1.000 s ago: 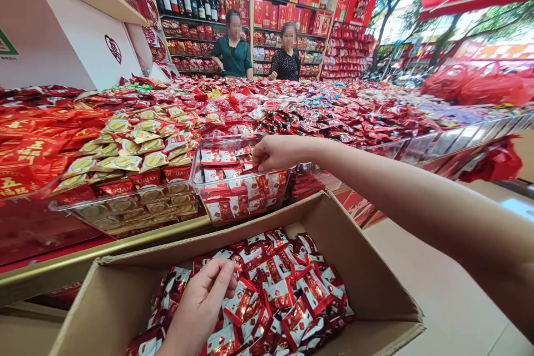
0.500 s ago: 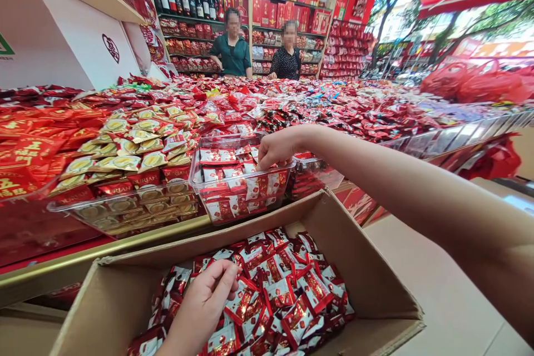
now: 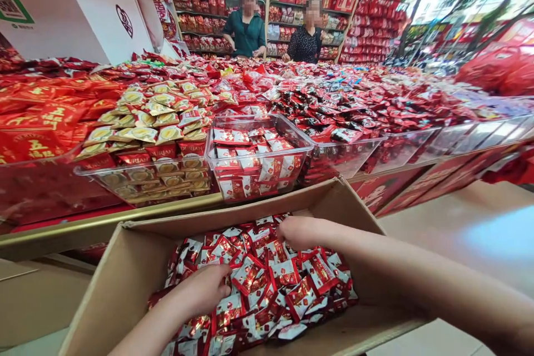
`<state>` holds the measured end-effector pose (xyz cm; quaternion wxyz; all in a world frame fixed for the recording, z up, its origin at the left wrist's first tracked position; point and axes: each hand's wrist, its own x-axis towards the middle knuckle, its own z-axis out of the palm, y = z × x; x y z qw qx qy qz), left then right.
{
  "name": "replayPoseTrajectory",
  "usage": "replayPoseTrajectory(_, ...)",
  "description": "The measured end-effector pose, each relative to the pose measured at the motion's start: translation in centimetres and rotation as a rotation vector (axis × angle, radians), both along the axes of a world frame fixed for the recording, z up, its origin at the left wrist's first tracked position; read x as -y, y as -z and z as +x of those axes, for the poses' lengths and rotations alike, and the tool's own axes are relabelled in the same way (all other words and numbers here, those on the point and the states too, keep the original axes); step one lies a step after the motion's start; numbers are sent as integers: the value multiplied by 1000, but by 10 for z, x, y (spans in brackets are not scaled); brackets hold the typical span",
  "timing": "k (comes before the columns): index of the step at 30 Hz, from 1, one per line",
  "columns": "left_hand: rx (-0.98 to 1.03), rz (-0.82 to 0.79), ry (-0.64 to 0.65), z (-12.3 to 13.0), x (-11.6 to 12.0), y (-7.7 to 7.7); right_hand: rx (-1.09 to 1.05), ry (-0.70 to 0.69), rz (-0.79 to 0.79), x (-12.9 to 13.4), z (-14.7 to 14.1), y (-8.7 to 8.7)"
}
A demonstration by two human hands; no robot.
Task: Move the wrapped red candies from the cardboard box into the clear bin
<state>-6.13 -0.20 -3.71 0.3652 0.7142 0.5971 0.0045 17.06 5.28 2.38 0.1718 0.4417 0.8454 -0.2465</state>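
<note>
A cardboard box [image 3: 104, 289] below me holds many small red-and-white wrapped candies [image 3: 250, 275]. Inside it, my left hand [image 3: 211, 287] rests on the pile with its fingers curled down; what they hold, if anything, is hidden. Over the far right part of the same pile is my right hand [image 3: 301, 232], closed, fingertips down among the candies and their contents hidden. Just beyond the box stands a clear plastic bin [image 3: 306, 147], in which similar red-and-white packets [image 3: 250, 164] are stacked in rows. Neither hand touches this bin.
Left of the bin are durian-labelled packets [image 3: 162, 133] and large red packets [image 3: 45, 122]. More candy [image 3: 342, 100] covers the display to the right. A gold rail [image 3: 175, 208] edges the counter. Two people [image 3: 249, 30] are behind it, before shelves of bottles and boxes.
My right hand has left the clear bin and come down into the cardboard box. My left hand stays over the pile, its fingers now turned further down. The view has tilted downward.
</note>
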Motion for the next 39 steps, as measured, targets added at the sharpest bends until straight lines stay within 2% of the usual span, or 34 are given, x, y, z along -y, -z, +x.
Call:
replayPoseTrajectory(2,-10,1,-12,5,0,8,15,76,38,-6,1,32)
replayPoseTrajectory(4,-13,3,-21,12,0,15,-17,121,64,-8,3,51)
replayPoseTrajectory(9,42,-8,-55,20,-5,21,-126,197,66,-7,6,68)
replayPoseTrajectory(13,176,-34,-178,23,-13,10,-301,227,10,-11,7,64)
replayPoseTrajectory(15,265,-100,-260,27,-14,0,-443,267,-65,-11,5,58)
replayPoseTrajectory(18,451,-301,-341,35,-10,-15,-849,403,-378,-4,-2,45)
replayPoseTrajectory(20,694,-425,-444,40,-5,-24,-1085,481,-604,4,-8,37)
replayPoseTrajectory(21,815,-439,-508,43,-3,-26,-1160,518,-668,8,-11,33)
replayPoseTrajectory(23,972,-346,-629,49,0,-30,-1295,640,-728,15,-17,26)
replayPoseTrajectory(25,975,-184,-674,54,1,-31,-1359,780,-760,22,-22,24)
replayPoseTrajectory(26,967,-125,-682,56,2,-32,-1336,825,-764,24,-25,24)
replayPoseTrajectory(28,936,-54,-666,60,3,-33,-1199,819,-701,27,-31,29)
replayPoseTrajectory(30,898,-36,-624,62,4,-32,-1040,749,-523,26,-34,37)
replayPoseTrajectory(32,849,-56,-580,59,2,-28,-860,611,-265,21,-31,45)
replayPoseTrajectory(35,709,-85,-525,46,-6,-11,-504,350,65,6,-16,55)
replayPoseTrajectory(37,567,-76,-483,35,-11,5,-343,251,150,-4,-4,61)
replayPoseTrajectory(39,420,-57,-423,26,-12,22,-272,208,163,-10,7,66)
